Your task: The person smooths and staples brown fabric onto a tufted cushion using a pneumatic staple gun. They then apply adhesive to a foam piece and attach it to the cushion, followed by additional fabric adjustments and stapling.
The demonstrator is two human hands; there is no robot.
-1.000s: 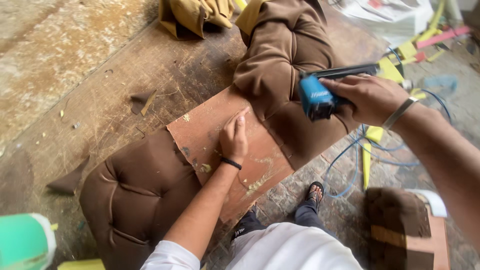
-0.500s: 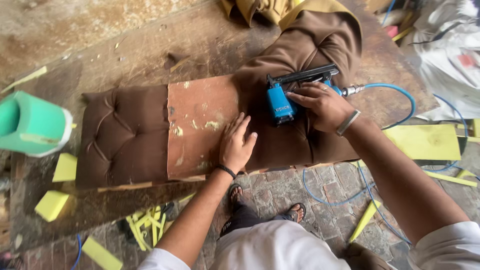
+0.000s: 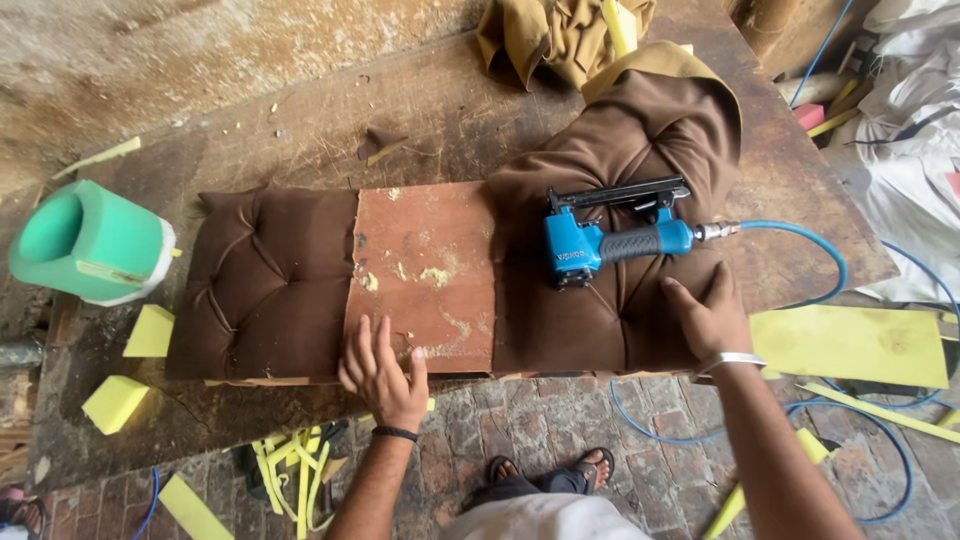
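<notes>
Nearest, left hand (image 3: 383, 373) flat, fingers spread on bare wooden panel (image 3: 425, 275), right hand (image 3: 708, 315) open, gripping nothing, on brown tufted cushion (image 3: 610, 250); farther, blue staple gun (image 3: 610, 240) lying released on cushion's right half.

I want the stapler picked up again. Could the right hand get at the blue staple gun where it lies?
Probably yes. The staple gun lies free on the brown cushion, its grip uncovered. The right hand rests flat on the cushion just below it, holding nothing, with nothing between them.
</notes>
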